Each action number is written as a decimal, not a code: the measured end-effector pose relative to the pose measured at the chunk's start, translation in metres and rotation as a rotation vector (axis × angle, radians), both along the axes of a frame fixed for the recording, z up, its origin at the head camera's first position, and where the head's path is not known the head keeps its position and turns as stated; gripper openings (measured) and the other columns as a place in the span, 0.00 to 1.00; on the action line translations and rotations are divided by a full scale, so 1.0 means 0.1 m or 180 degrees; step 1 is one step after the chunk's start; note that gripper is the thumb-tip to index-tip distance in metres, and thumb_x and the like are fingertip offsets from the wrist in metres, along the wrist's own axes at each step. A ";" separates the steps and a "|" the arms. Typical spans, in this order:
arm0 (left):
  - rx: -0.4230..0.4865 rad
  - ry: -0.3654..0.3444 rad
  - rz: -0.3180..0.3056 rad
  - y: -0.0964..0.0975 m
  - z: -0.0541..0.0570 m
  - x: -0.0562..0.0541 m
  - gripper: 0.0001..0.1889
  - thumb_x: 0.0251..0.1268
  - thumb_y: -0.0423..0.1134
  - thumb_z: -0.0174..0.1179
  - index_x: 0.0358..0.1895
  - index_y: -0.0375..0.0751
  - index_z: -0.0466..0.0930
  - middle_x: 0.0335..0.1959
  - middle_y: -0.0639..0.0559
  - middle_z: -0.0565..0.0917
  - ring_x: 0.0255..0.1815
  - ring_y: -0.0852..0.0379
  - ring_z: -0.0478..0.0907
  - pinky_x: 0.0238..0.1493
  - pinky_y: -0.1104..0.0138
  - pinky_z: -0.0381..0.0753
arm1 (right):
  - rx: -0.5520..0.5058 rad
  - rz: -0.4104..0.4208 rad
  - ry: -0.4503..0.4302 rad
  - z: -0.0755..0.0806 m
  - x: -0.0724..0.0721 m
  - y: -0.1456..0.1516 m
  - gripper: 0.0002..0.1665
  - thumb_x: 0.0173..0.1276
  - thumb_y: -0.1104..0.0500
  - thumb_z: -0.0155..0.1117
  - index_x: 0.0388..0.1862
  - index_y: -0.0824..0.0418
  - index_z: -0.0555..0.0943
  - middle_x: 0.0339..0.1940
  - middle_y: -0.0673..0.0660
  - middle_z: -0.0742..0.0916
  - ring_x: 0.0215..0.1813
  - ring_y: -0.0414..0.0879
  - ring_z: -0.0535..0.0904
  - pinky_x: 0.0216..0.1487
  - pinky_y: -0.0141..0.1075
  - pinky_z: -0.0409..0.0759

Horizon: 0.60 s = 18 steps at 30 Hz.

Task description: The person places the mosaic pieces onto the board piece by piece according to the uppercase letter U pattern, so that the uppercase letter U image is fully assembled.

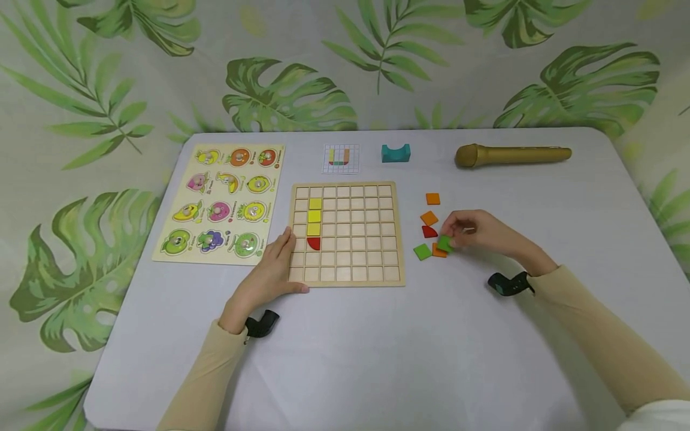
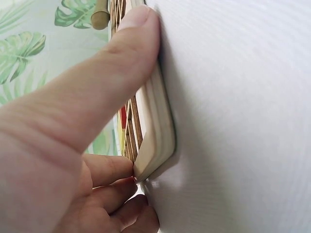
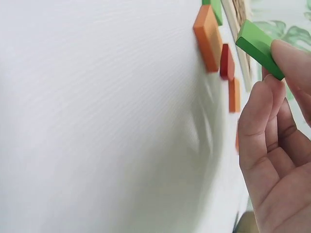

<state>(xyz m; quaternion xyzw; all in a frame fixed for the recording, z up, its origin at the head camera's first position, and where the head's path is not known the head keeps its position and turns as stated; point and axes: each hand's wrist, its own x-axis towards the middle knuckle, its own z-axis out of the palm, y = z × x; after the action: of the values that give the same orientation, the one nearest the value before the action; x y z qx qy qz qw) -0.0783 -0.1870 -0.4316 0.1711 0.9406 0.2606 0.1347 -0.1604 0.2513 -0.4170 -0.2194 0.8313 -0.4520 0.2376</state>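
A wooden grid board (image 1: 356,234) lies on the table, with three yellow squares (image 1: 314,216) in a column and a red quarter-round piece (image 1: 314,243) below them. My left hand (image 1: 268,270) holds its near left corner, thumb along the front edge and fingers at the left side; the left wrist view shows the thumb (image 2: 114,73) against the rim. Right of the board, my right hand (image 1: 482,234) pinches a green square tile (image 3: 260,46) between thumb and fingers, above the loose pieces. Among these are a green tile (image 1: 423,252), a red piece (image 1: 429,231) and several orange tiles (image 1: 433,199).
A fruit puzzle board (image 1: 183,224) lies at the left. Behind the grid are a small pattern card (image 1: 341,159) and a teal block (image 1: 396,154) with a curved notch. A gold microphone-shaped object (image 1: 517,155) lies at the back right.
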 end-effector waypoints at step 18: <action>-0.0038 0.0006 0.0009 0.00 -0.01 -0.01 0.59 0.45 0.47 0.76 0.72 0.21 0.45 0.75 0.32 0.41 0.73 0.36 0.44 0.70 0.51 0.52 | -0.0200 0.0408 0.0024 0.08 -0.24 -0.95 0.05 0.65 0.67 0.63 0.39 0.64 0.80 0.34 0.57 0.82 0.38 0.50 0.73 0.41 0.36 0.73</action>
<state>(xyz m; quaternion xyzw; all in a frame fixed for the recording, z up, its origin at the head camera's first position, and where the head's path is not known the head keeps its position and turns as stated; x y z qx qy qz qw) -0.0789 -0.1867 -0.4323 0.1692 0.9425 0.2550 0.1344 -0.1847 0.1563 -0.4093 -0.2813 0.8018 -0.4609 0.2560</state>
